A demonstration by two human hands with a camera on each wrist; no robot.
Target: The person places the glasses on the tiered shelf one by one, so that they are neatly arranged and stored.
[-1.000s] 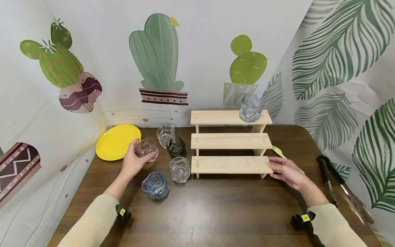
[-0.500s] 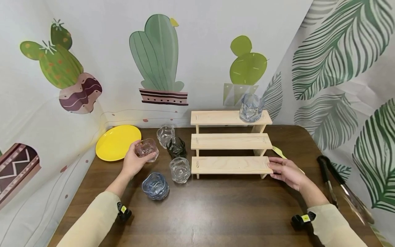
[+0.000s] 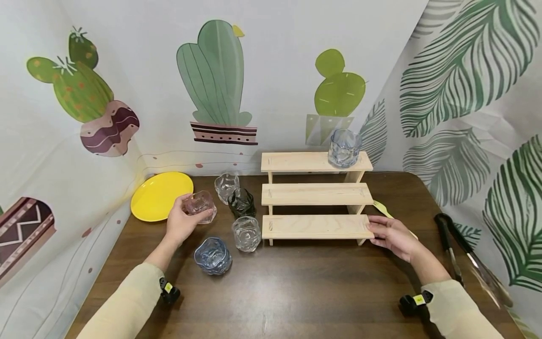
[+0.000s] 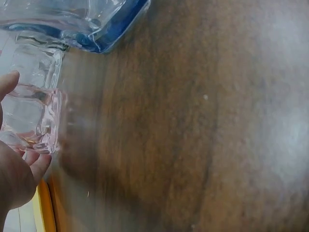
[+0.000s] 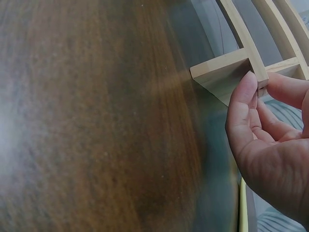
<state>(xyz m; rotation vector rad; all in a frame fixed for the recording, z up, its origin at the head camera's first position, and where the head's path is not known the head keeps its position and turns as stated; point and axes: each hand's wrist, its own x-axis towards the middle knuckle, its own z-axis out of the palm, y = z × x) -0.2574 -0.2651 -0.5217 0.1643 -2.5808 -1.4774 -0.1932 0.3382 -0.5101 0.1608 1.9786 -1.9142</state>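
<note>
My left hand point(image 3: 183, 222) grips a pink glass point(image 3: 201, 207) from its left side, thumb in front, beside the yellow plate. In the left wrist view the pink glass point(image 4: 34, 116) stands at the wooden table, fingers wrapped about its side. My right hand point(image 3: 396, 237) pinches the right end of the lowest board of a three-step wooden shelf point(image 3: 315, 226). Thumb and fingers meet on that board's end point(image 5: 256, 67) in the right wrist view. A pale blue glass point(image 3: 345, 149) stands on the top step, near its right end.
Between left hand and shelf stand a clear glass point(image 3: 226, 187), a dark glass point(image 3: 242, 202), another clear glass point(image 3: 247, 234) and a blue glass point(image 3: 213, 255). A yellow plate point(image 3: 162, 196) lies at back left. Right of the shelf are a yellow-green fork point(image 3: 382, 208) and black-handled tongs point(image 3: 466, 247).
</note>
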